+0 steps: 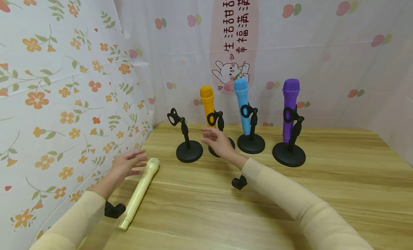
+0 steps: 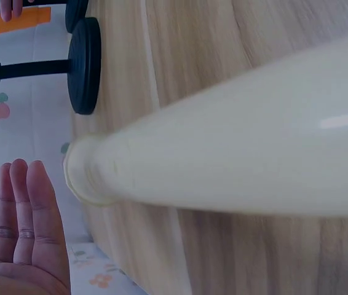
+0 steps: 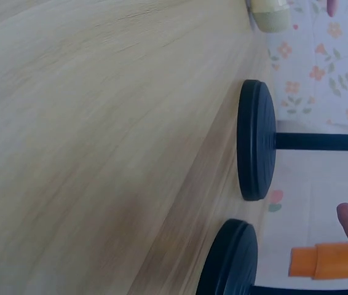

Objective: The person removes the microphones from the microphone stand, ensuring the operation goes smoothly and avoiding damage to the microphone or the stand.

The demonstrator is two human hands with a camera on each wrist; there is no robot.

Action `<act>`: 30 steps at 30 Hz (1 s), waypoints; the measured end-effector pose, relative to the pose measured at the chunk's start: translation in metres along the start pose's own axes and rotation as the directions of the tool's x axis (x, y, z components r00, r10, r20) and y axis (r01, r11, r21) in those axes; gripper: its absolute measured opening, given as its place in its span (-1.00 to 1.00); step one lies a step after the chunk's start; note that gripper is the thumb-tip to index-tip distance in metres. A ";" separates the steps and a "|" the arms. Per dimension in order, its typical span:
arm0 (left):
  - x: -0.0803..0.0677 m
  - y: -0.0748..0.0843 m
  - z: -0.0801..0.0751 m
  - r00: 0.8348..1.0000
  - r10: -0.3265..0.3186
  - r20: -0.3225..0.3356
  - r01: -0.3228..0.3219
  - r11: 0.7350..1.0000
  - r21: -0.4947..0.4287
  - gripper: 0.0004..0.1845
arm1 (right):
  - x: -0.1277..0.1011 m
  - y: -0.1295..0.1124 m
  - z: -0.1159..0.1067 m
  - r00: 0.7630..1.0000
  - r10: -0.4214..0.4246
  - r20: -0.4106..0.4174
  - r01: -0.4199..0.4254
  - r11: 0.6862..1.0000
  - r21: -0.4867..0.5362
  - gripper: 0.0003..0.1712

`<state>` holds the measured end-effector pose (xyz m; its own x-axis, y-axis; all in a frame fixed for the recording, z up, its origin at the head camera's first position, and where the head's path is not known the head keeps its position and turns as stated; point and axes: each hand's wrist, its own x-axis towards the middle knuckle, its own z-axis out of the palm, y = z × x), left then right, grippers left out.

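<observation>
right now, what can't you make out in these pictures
Head: lower end of the orange microphone, behind the right hand.
Left wrist: tail of the pale yellow microphone, cut off by the right edge.
Right wrist: top of the empty stand, cut off by the right edge.

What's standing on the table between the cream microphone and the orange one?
An empty black stand; both the head view and the right wrist view show it there.

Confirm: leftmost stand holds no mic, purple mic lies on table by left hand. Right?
Not quite: the mic lying on the table by the left hand is pale yellow, not purple; see the head view. The leftmost stand does hold no mic.
</observation>
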<state>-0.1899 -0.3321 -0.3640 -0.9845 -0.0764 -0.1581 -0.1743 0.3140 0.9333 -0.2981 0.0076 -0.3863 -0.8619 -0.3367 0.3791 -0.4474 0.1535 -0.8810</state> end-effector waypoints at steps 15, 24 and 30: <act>0.008 0.026 0.025 0.994 0.098 0.044 -0.094 0.993 -0.074 -0.28 | -0.015 0.006 -0.022 0.999 0.028 -0.029 -0.027 0.999 0.031 -0.61; 0.016 0.044 0.054 0.988 0.144 0.052 -0.136 0.982 -0.134 -0.36 | -0.019 0.010 -0.035 0.991 0.115 -0.074 -0.110 0.992 0.062 -0.59; 0.023 0.053 0.073 0.980 0.184 0.077 -0.172 0.974 -0.146 -0.40 | -0.020 0.012 -0.042 0.986 0.136 -0.101 -0.129 0.989 0.068 -0.57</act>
<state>-0.2235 -0.2479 -0.3418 -0.9984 0.0556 -0.0075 0.0027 0.1813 0.9834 -0.2963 0.0556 -0.3927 -0.9343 -0.2168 0.2829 -0.3152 0.1317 -0.9399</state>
